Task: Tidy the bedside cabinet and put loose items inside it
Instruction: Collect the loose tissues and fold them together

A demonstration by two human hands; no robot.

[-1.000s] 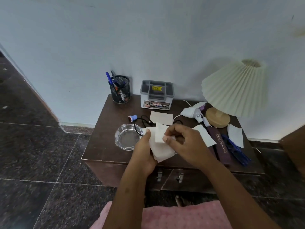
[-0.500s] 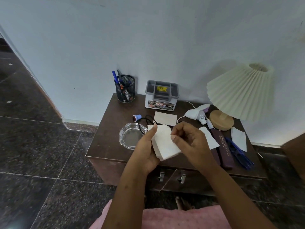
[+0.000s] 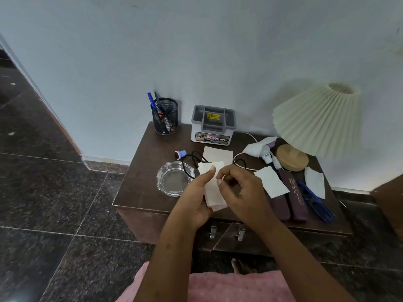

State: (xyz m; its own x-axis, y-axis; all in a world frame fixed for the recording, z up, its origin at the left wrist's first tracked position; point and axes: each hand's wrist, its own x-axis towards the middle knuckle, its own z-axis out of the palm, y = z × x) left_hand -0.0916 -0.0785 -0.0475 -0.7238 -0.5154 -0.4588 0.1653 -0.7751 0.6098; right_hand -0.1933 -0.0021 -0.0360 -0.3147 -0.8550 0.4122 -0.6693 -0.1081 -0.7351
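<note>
Head camera looks down at a dark brown bedside cabinet (image 3: 139,182) that stands against a pale wall. Its left edge has the most bare wood, and the left front corner has nothing on it. A clear glass ashtray (image 3: 174,178) sits near the front edge, left of the middle. At the back left corner stands a black mesh pen cup (image 3: 165,116) with pens in it. A grey and white box (image 3: 213,125) stands at the back edge, near the middle. The right side is crowded: a lamp with a cream pleated shade (image 3: 316,118) leans over the back right corner, and a dark purple case (image 3: 293,192) and a blue comb (image 3: 314,199) lie near the right front edge. Loose white paper squares (image 3: 271,182) lie there too, one of them partly on the purple case. A black cord (image 3: 189,164) curls between the ashtray and the box. The left hand (image 3: 194,199) is over the front edge, and its thumb and fingers pinch a small stack of white papers (image 3: 212,188). The right hand (image 3: 242,192) is just beside it, fingers curled, with the fingertips close to the stack; I cannot tell if they touch it. Two metal handles (image 3: 225,233) show on the cabinet front, below the hands.
</note>
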